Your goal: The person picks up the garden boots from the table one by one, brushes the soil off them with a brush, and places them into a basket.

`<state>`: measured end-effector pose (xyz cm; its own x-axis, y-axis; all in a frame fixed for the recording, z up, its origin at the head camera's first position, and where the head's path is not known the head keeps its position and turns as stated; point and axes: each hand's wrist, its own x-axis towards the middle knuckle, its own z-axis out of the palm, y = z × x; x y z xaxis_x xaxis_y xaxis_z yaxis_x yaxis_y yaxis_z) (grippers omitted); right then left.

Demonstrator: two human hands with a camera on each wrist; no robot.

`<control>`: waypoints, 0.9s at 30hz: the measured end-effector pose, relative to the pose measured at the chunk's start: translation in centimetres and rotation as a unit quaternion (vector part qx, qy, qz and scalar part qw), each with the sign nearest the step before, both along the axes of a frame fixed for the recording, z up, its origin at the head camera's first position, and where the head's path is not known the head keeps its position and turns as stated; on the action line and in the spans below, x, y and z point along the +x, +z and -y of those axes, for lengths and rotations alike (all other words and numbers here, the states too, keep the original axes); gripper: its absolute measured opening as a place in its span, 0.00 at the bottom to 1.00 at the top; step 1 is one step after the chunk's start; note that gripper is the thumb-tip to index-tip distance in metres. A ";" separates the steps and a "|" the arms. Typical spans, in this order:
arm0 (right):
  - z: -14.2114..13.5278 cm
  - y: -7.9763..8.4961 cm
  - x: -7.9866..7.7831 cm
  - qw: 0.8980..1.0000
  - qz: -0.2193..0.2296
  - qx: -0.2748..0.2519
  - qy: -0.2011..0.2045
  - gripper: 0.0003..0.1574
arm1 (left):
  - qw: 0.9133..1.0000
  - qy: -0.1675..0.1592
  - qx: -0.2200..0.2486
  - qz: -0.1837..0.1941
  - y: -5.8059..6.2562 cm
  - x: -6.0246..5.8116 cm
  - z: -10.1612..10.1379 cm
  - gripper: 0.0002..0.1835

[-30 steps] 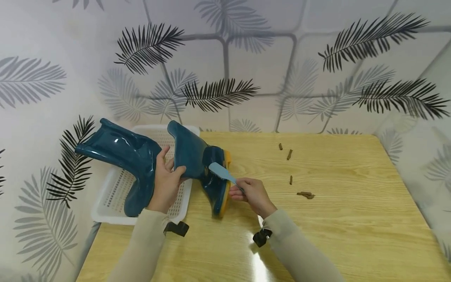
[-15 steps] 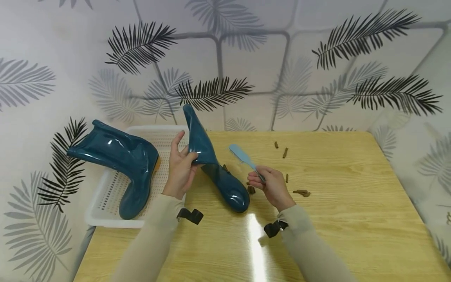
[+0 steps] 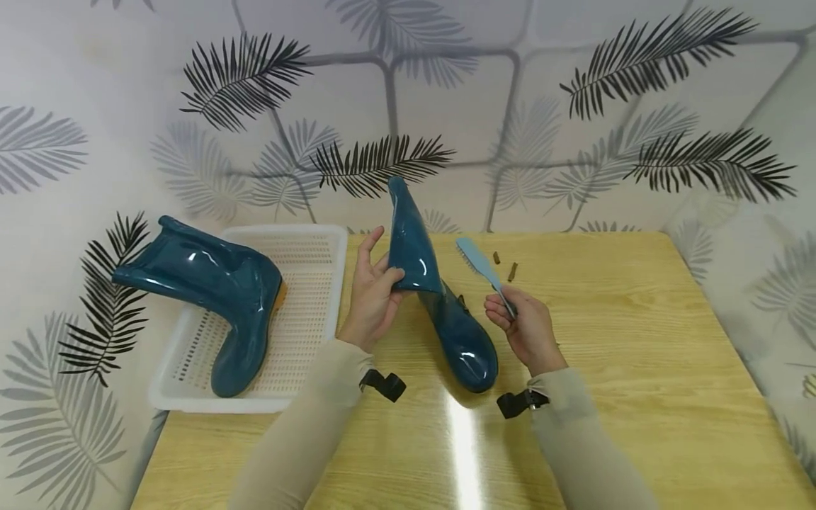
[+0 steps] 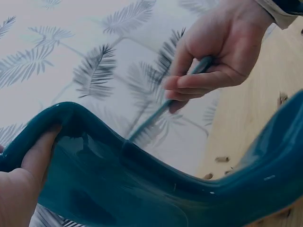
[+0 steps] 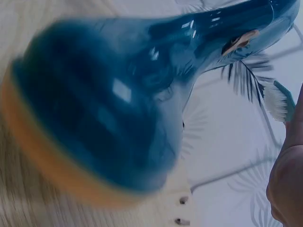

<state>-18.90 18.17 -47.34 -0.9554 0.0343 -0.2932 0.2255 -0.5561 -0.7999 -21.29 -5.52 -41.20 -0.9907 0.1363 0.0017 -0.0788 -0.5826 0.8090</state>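
My left hand grips the shaft rim of a dark teal rubber boot, thumb on one side and fingers on the other. The boot leans, its toe pointing toward me and to the right. In the right wrist view its yellow-orange sole shows, blurred. My right hand holds a light blue brush by the handle, to the right of the boot. White bristles stand clear of the boot in the right wrist view. A dark brown patch sits by the boot's far side, partly hidden.
At the left, a white plastic basket holds a second teal boot, its shaft hanging over the rim. Small brown pieces lie on the wooden table behind my right hand. A leaf-patterned wall borders the table.
The boot has moved right, away from the basket, and turned from sole facing right to toe pointing toward me. The brush, against the boot earlier, has moved right and off it.
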 end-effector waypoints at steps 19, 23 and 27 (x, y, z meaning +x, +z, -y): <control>0.2 -0.7 2.2 0.995 -0.008 0.030 0.097 0.11 | 0.999 0.027 -0.012 0.035 -2.4 3.1 3.5 0.43; 1.5 -1.3 3.0 0.989 0.009 0.061 0.133 0.17 | 0.997 0.048 -0.019 0.049 -2.7 3.8 4.3 0.43; 2.4 -1.9 3.8 0.976 0.018 0.128 0.176 0.26 | 0.996 0.061 -0.024 0.062 -2.9 4.2 4.7 0.43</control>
<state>-15.07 15.82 -49.23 -0.9105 -0.2166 -0.3522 0.3973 -0.2217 -0.8905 -17.08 -10.20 -44.14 -0.9921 0.0113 -0.1245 -0.1099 -0.5541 0.8251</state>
